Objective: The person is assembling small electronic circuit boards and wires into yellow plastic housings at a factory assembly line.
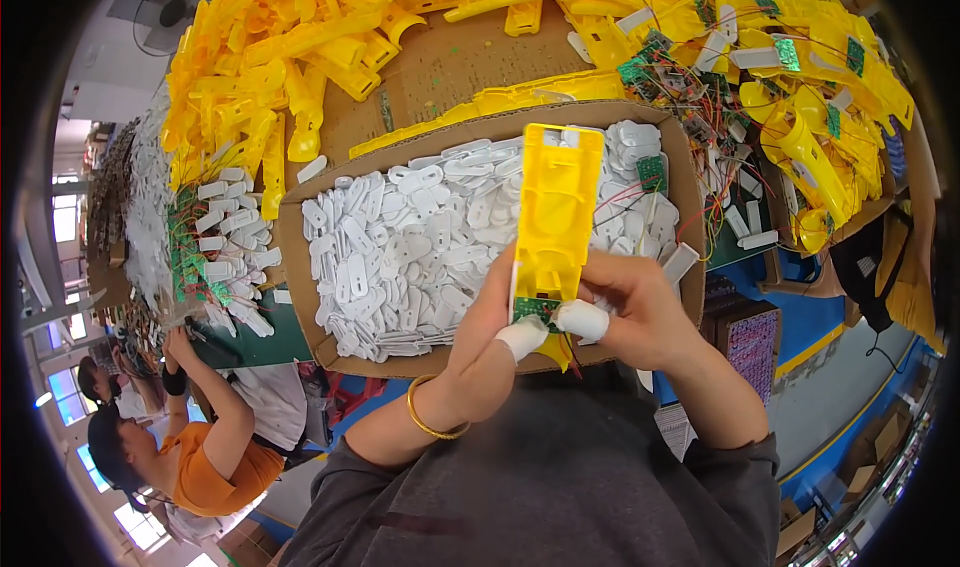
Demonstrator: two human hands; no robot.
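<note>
Both my hands grip a yellow plastic housing half [556, 207], held upright with its hollow inside facing me. My left hand [485, 342] wraps its left side, a white-covered thumb near the lower end. My right hand [640, 312] holds the right side, its thumb, also wrapped in white, against a small green circuit board [535, 310]. That board lies across the lower part of the housing, and thin wires hang below it. Under the housing stands a cardboard box [300, 267] full of flat white plastic pieces [400, 252]. A gold bangle circles my left wrist.
Yellow housing parts [290, 27] are heaped at the back left. Wired circuit boards [690, 87] and more yellow parts [820, 157] lie at the right. White pieces with green boards [225, 227] sit left of the box. A co-worker in orange [215, 462] works at the far left.
</note>
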